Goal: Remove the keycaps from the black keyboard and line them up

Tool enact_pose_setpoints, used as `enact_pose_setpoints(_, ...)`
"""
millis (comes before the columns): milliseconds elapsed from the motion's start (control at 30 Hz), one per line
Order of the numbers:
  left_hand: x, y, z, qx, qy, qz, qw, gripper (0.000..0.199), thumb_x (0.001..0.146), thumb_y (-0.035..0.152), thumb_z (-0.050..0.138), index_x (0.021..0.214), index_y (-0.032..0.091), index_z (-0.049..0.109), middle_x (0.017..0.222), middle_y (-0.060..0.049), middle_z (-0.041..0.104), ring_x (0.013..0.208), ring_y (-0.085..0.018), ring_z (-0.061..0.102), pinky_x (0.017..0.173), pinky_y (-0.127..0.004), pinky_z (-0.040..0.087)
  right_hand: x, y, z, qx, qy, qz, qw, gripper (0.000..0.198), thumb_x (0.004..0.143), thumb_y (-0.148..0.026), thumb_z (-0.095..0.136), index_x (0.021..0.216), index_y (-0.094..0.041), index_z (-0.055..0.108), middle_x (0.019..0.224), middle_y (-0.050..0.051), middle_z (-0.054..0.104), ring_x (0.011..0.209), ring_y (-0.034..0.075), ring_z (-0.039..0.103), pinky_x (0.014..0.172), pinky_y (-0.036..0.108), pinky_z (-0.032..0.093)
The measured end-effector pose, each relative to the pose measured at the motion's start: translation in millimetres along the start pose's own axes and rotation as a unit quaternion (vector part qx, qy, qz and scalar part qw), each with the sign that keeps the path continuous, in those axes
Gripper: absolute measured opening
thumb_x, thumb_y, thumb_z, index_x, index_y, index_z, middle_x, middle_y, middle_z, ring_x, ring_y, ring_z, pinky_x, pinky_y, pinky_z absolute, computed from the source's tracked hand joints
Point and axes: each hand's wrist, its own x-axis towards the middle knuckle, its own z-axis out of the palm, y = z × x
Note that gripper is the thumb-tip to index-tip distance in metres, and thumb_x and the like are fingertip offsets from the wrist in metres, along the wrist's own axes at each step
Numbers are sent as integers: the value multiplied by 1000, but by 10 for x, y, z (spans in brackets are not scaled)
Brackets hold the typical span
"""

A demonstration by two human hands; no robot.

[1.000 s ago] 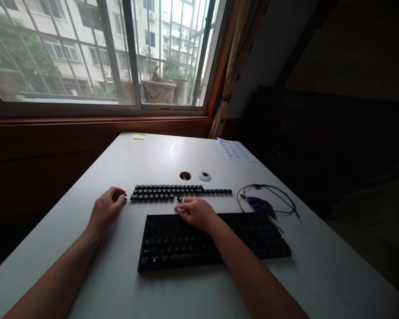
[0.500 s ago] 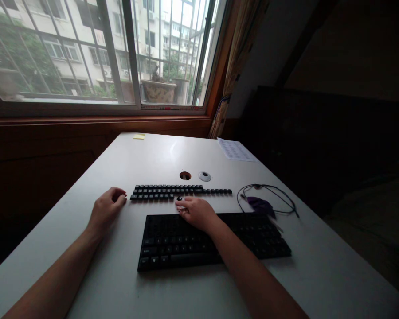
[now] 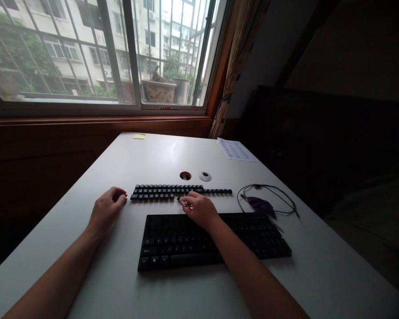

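Note:
Several black keycaps (image 3: 153,191) lie in rows on the white desk. Curled on the desktop just left of these rows, my left hand (image 3: 107,208) is closed with nothing visible in it. My right hand (image 3: 199,209) pinches one small black keycap (image 3: 178,199) at its fingertips, at the right end of the nearest row. Something thin and shiny shows by the fingers, too small to name. Below lies a black keyboard (image 3: 182,260), its upper part without caps and its lower rows still capped. My right wrist and forearm cross over it and hide part of it.
A coiled black cable (image 3: 287,199) and a dark purple object (image 3: 261,206) lie right of the keycaps. Farther back are a round hole (image 3: 185,176), a grey grommet cover (image 3: 205,176), a printed sheet (image 3: 236,150) and yellow notes (image 3: 139,136). A barred window stands behind the desk.
My right hand has shifted slightly right, its fingers drawing in closer around the keycap, which stays at the end of the row. My left hand has not moved.

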Motion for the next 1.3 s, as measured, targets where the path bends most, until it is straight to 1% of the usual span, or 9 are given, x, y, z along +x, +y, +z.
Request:
enact_pose_setpoints(67,0,3,0,2,0,0,1000,20,79,37,56,89,22,66,87,-2,71,81,-20,65,73,-28,47,4,-3,-6,-4,9,13,1000,21,85,-24,59,102,-27,72,98,1,67,83,16,64,74,25,46)
enact_pose_setpoints(167,3,-6,8,0,-1,1,1000,20,79,37,56,90,22,66,88,-2,71,82,-20,66,73,-28,47,8,-6,-10,-5,0,12,1000,24,86,-25,57,106,-28,71,104,0,68,86,16,65,76,26,48)
enact_pose_setpoints(333,6,-22,15,-4,0,6,1000,20,80,37,55,90,22,65,88,-2,71,81,-21,65,73,-29,47,9,-14,-11,-5,-25,1,1000,24,87,-27,57,106,-29,72,111,-1,67,90,17,66,77,27,50)
enact_pose_setpoints(533,5,-8,8,-2,-4,7,1000,20,80,36,55,90,22,65,88,-3,71,81,-21,65,73,-29,47,9,-29,-34,2,-19,12,1000,25,86,-25,57,107,-28,70,114,0,66,92,17,66,81,27,51)
enact_pose_setpoints(633,3,-4,11,0,-3,8,1000,20,80,36,55,89,22,65,88,-2,70,81,-21,65,73,-29,46,10,-32,-38,-2,-14,15,1000,31,87,-25,56,116,-28,66,120,1,62,95,17,65,83,28,50)
enact_pose_setpoints(767,6,-6,11,4,-5,6,1000,20,80,36,55,89,22,65,87,-2,70,81,-21,64,72,-29,46,20,-34,-22,-22,-30,22,999,43,86,-26,56,129,-28,58,126,3,57,98,19,63,82,30,51)
enact_pose_setpoints(900,8,-5,9,5,-4,11,1000,21,80,37,55,89,22,65,88,-3,71,82,-21,65,73,-29,47,30,-41,-11,-34,-45,36,998,46,85,-26,55,132,-28,57,127,4,55,96,19,63,80,30,51)
enact_pose_setpoints(1067,1,8,2,8,-4,9,1000,21,80,36,54,89,22,66,88,-2,71,81,-21,65,73,-29,47,31,-44,-16,-28,-50,36,998,45,87,-28,55,132,-27,56,125,5,54,97,19,62,81,30,51)
enact_pose_setpoints(1300,-3,23,0,7,-2,12,1000,22,80,37,54,90,22,66,89,-4,72,82,-22,65,74,-30,48,34,-34,-15,-26,-58,46,997,47,87,-27,56,134,-27,54,126,6,54,98,20,62,82,31,51)
